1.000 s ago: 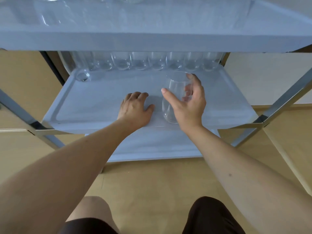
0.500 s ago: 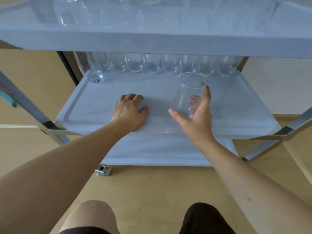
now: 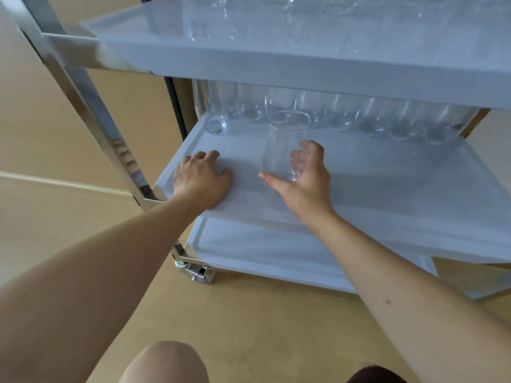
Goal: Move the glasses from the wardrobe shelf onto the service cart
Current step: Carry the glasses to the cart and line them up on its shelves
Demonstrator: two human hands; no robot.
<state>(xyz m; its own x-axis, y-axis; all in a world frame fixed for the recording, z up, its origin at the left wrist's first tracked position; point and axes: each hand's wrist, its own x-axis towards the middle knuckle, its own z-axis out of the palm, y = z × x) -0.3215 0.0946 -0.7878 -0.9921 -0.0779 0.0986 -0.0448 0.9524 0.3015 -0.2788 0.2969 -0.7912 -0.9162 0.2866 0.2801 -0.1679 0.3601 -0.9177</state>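
**Stemless glass, middle cart shelf**

Right hand (image 3: 305, 176): fingers and thumb curled about the lower body of a clear stemless glass (image 3: 284, 142), which stands upright on the middle shelf (image 3: 387, 178) of the service cart (image 3: 91, 87). Left hand (image 3: 201, 178): laid flat on the same shelf, fingers loose, holding nothing, apart from the glass. Row of glasses (image 3: 359, 117): lined along the shelf's back edge. Top shelf (image 3: 304, 62): more glassware, blurred. Caster (image 3: 197, 270): on tan floor.
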